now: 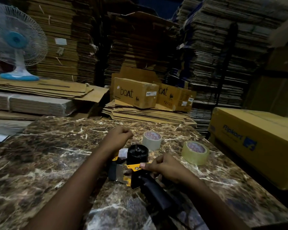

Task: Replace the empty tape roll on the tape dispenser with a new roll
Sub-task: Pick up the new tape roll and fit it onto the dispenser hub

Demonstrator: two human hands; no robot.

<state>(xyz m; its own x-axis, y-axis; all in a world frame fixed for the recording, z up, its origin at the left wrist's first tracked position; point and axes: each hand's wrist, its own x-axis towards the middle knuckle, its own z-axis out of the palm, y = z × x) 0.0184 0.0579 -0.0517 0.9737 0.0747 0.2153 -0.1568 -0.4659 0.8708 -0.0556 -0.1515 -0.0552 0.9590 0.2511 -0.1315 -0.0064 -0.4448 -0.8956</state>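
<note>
Your right hand [163, 166] pinches the yellow-and-black tape dispenser [136, 165] steady on the marble worktop [56, 155]; your left hand [120, 135] hovers clenched, seemingly empty.

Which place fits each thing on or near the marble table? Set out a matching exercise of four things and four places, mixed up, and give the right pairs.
Things:
1. tape dispenser
2. clear tape roll
3. pale tape roll
4. yellow box

Places:
A. off the table's right edge
B. near the table's right edge, lying flat
C. just beyond the dispenser's black hub
D. under both hands, in the middle of the table

Pairs: 1-D, 2-B, 3-C, 4-A
</note>
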